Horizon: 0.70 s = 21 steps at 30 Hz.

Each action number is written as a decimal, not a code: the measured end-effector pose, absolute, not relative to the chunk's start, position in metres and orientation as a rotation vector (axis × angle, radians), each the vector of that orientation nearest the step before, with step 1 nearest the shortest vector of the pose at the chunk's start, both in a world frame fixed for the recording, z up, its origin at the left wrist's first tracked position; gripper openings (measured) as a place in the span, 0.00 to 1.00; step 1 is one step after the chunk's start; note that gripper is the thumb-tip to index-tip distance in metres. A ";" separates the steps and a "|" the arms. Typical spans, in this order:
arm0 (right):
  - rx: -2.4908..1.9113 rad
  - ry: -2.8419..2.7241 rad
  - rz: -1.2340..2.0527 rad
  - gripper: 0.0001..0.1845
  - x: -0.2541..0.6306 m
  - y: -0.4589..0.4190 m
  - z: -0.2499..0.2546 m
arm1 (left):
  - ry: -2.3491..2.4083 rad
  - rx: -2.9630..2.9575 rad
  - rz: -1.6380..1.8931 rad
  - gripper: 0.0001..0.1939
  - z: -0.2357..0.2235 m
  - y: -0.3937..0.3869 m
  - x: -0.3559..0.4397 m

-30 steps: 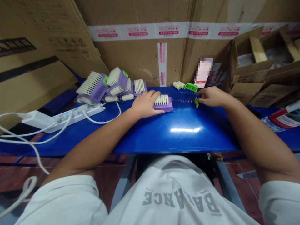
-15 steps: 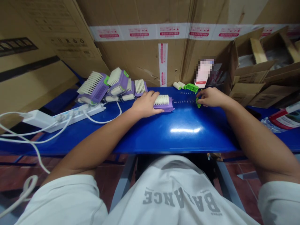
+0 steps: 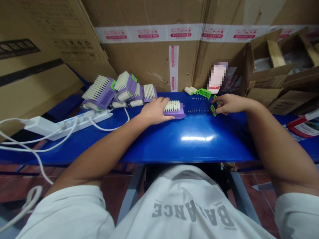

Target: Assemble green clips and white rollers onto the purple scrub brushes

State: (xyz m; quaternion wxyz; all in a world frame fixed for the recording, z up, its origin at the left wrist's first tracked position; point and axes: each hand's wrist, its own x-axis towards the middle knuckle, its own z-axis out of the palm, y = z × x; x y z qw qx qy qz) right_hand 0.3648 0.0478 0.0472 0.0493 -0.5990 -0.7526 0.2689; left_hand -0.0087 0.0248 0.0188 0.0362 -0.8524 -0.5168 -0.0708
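My left hand (image 3: 155, 110) is closed over the left end of a purple brush (image 3: 177, 115) with white bristles, lying on the blue table. My right hand (image 3: 230, 103) has its thumb and fingers at a small green plastic piece (image 3: 213, 110), partly hiding it. Another bit of green plastic (image 3: 216, 98) shows by the index finger. Running from the brush toward the green piece is a thin shiny line of coils, like a spring (image 3: 198, 110). A second such line (image 3: 200, 98) lies behind it. At the back are a green bracket (image 3: 204, 93) and two cream rollers (image 3: 190, 90).
Several purple brushes (image 3: 104, 94) stand at the back left beside a white power strip (image 3: 72, 126) with cables. A phone (image 3: 217, 78) leans on the cardboard (image 3: 149, 59) behind. Open cartons (image 3: 266, 78) and a red-labelled package (image 3: 302, 126) are at right.
My right hand has shifted slightly right, and the green piece and the near coil line moved right with it. My left hand stays on the brush.
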 end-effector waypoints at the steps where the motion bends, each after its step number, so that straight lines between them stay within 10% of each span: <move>1: -1.812 -2.318 0.845 0.37 0.367 0.048 0.048 | -1.585 -2.619 -0.214 0.45 0.019 0.025 -0.009; 21: -1.652 -2.268 1.064 0.34 0.381 0.056 0.042 | -1.563 -2.630 -0.208 0.44 0.020 0.025 -0.009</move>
